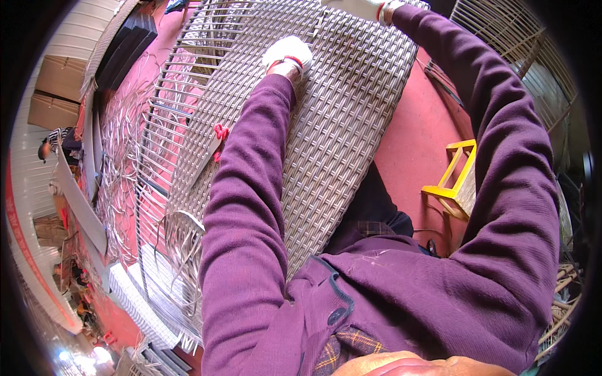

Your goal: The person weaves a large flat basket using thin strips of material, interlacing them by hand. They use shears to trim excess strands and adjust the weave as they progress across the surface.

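A large grey-brown woven wicker panel (338, 125) slants across the middle in front of me. My left hand (288, 54), in a white glove with a red cuff, rests on the weave in its upper part; its fingers are hidden from view. Up at the top edge my right hand (360, 6), gloved the same way, reaches over the panel's far end. The frame cuts off part of it, so its grip is unclear. Left of my left forearm, red-handled scissors (219, 135) lie on the weave, their blades toward me.
Bare frame bars (160, 135) run along the panel's left side. Loose pale strips (125, 150) are strewn on the red floor (401, 135), with a coil of strips (182, 235) nearer me. A yellow-framed stool (458, 175) stands to the right. Cardboard boxes (59, 91) are far left.
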A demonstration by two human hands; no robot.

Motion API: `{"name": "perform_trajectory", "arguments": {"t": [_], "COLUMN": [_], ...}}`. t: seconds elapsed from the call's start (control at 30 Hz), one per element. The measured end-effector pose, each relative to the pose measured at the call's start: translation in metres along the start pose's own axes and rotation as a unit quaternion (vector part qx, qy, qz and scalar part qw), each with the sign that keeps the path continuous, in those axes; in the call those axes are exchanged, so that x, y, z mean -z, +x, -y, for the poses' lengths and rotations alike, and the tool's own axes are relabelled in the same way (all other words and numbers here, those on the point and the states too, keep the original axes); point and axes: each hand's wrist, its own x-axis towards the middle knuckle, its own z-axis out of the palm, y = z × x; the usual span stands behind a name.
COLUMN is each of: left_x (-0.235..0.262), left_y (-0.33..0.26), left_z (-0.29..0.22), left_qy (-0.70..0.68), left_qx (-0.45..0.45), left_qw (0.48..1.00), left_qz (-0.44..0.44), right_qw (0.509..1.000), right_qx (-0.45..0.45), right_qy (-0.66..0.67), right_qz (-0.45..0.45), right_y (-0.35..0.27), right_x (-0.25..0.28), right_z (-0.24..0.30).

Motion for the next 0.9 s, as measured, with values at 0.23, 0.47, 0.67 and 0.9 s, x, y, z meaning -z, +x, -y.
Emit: {"name": "perform_trajectory", "arguments": {"t": [0.23, 0.47, 0.67, 0.9], "left_x": [-0.001, 0.006, -0.007, 0.000], "left_y": [-0.007, -0.031, -0.057, 0.004], "left_z": [-0.001, -0.006, -0.014, -0.026], "left_qy": [-0.010, 0.005, -0.204, -0.090], "left_qx": [0.007, -0.024, -0.016, -0.042], "left_qw": [0.999, 0.994, 0.920, 0.961], "left_qz": [-0.038, -0.102, -0.333, -0.259], "right_qw": [0.998, 0.991, 0.985, 0.981], "right_qx": [0.027, 0.092, 0.120, 0.137], "right_qy": [-0.053, -0.040, -0.051, -0.046], "right_qz": [-0.008, 0.084, 0.110, 0.129], "right_y": [0.001, 0.013, 0.015, 0.021], "right_x": [-0.033, -0.028, -0.029, -0.032], "right_z": [0.018, 0.001, -0.005, -0.002]}}
